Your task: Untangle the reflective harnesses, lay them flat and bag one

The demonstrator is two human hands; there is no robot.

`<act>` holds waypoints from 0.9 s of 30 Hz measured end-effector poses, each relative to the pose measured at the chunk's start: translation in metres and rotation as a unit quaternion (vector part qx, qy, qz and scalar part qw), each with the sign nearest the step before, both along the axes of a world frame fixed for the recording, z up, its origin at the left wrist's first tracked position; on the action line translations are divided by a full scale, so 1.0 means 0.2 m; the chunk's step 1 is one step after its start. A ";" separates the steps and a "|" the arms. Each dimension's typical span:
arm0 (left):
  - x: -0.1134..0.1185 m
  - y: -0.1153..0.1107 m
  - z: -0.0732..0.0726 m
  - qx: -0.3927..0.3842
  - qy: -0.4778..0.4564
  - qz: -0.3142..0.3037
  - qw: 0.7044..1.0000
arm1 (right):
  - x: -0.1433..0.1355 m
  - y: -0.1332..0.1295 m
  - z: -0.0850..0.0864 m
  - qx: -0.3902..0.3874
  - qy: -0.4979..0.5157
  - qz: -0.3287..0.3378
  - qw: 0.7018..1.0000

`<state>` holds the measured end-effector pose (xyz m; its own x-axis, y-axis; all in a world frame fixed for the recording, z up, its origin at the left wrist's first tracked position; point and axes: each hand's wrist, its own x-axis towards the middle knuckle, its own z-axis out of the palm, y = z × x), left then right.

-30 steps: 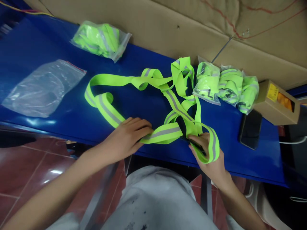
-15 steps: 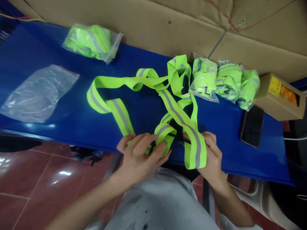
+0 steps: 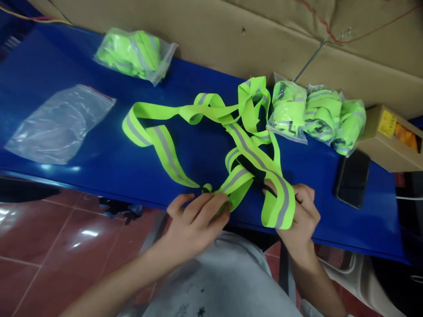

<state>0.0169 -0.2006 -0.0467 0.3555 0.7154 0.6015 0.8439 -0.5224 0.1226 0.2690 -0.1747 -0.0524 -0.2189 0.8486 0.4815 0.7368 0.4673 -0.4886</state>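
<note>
A tangle of neon yellow-green reflective strap [image 3: 249, 149] with a grey stripe lies across the blue table. My left hand [image 3: 201, 215], at the table's front edge, has its fingers closed on a part of the strap. Just above those fingers a small black fitting shows at the strap's lower end. My right hand [image 3: 299, 211] is closed around a looped end of the same strap, with a dark piece partly showing at its thumb. The fingertips of both hands are partly hidden.
A flat clear zip bag [image 3: 61, 125] lies on the left of the blue table [image 3: 109, 171]. Behind it is a bag of folded straps [image 3: 132, 55]. Several bagged straps [image 3: 319, 114] stand at the right, beside a cardboard box [image 3: 393, 138] and a black phone [image 3: 352, 178].
My left hand has shifted along the strap, and the black fitting now lies free above its fingers. My right hand still holds its loop. The whole view has shifted slightly.
</note>
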 end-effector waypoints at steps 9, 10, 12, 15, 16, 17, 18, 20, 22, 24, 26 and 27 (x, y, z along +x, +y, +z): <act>-0.34 0.08 0.06 -0.050 0.109 -0.094 0.988 | 0.09 0.06 0.03 0.087 -0.073 0.013 0.993; -0.36 0.08 0.07 -0.079 0.101 -0.113 0.985 | 0.10 0.06 0.03 0.091 -0.082 0.024 0.992; -0.37 0.08 0.08 -0.143 0.027 -0.141 0.979 | 0.10 0.06 0.03 0.095 -0.099 0.041 0.990; -0.33 0.08 0.08 -0.220 -0.160 -0.053 0.961 | 0.10 0.05 0.04 0.090 -0.123 0.067 0.986; -0.30 0.09 0.07 -0.239 -0.203 -0.002 0.949 | 0.10 0.04 0.04 0.085 -0.125 0.078 0.985; -0.28 0.11 0.07 -0.261 -0.227 0.045 0.937 | 0.10 0.04 0.04 0.079 -0.124 0.090 0.985; -0.26 0.13 0.07 -0.282 -0.232 0.080 0.928 | 0.10 0.04 0.04 0.072 -0.123 0.105 0.984; -0.22 0.21 0.06 -0.307 -0.212 0.114 0.921 | 0.10 0.03 0.04 0.054 -0.133 0.137 0.980; -0.22 0.30 0.06 -0.282 -0.194 0.116 0.932 | 0.11 0.02 0.05 0.035 -0.158 0.169 0.972; -0.25 0.39 0.07 -0.236 -0.198 0.101 0.946 | 0.11 0.01 0.05 0.027 -0.181 0.189 0.965; -0.31 0.46 0.09 -0.212 -0.212 0.103 0.948 | 0.12 0.01 0.05 0.032 -0.193 0.201 0.960; -0.33 0.49 0.10 -0.213 -0.225 0.113 0.944 | 0.12 0.01 0.05 0.038 -0.198 0.207 0.958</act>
